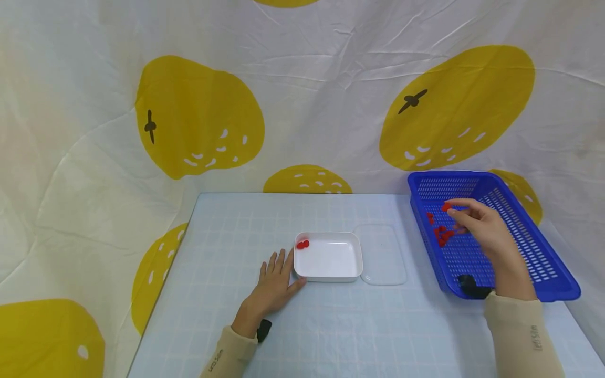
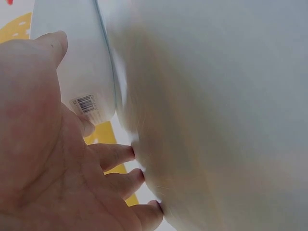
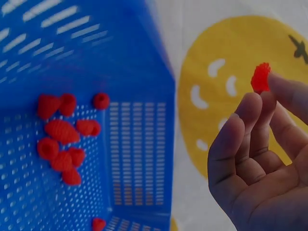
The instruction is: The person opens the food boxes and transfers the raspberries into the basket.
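Right wrist view alone shows the right hand (image 3: 260, 163) pinching one red berry (image 3: 261, 77) above the blue basket (image 3: 139, 72); left hand (image 1: 274, 286) lies flat at the white dish's (image 1: 331, 275) eight o'clock.

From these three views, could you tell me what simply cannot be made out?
- Count of red berries in the blue basket: head view, the right hand covers some; right wrist view, edges crop others.
- Barcode label text: left wrist view, too small.
- White tray contents: left wrist view shows only its outside.
- Left hand palm contact: head view, hidden beneath.
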`<state>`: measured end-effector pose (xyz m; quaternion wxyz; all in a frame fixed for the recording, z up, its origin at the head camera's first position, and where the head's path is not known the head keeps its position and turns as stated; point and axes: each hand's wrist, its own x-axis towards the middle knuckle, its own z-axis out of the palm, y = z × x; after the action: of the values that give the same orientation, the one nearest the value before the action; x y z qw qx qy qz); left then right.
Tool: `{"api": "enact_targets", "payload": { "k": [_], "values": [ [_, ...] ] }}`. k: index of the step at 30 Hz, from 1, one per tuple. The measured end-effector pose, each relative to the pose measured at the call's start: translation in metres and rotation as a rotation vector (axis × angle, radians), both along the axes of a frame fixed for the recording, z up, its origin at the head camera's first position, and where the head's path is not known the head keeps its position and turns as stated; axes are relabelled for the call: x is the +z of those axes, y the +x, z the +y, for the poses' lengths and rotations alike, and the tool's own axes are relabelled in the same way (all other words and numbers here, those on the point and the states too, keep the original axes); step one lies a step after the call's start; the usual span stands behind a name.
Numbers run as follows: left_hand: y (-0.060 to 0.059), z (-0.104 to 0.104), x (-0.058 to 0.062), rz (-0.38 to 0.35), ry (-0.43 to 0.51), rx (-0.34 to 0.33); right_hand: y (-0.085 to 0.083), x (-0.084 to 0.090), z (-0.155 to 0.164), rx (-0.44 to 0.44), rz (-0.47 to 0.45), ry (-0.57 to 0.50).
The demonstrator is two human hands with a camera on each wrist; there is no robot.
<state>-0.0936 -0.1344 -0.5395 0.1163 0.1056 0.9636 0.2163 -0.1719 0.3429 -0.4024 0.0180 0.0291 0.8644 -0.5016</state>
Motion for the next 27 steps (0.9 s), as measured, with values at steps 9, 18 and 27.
{"api": "enact_targets", "payload": {
  "k": [9,18,27],
  "values": [
    [0.000,0.000,0.001,-0.002,-0.003,-0.003,-0.015,-0.015,0.021,-0.016,-0.040,-0.052],
    [0.000,-0.001,-0.001,-0.003,0.003,-0.001,-0.022,-0.027,0.028,-0.059,-0.087,-0.018],
    [0.000,0.000,-0.001,-0.001,0.002,0.002,-0.021,-0.022,0.024,-0.068,-0.059,-0.066]
  ]
}}
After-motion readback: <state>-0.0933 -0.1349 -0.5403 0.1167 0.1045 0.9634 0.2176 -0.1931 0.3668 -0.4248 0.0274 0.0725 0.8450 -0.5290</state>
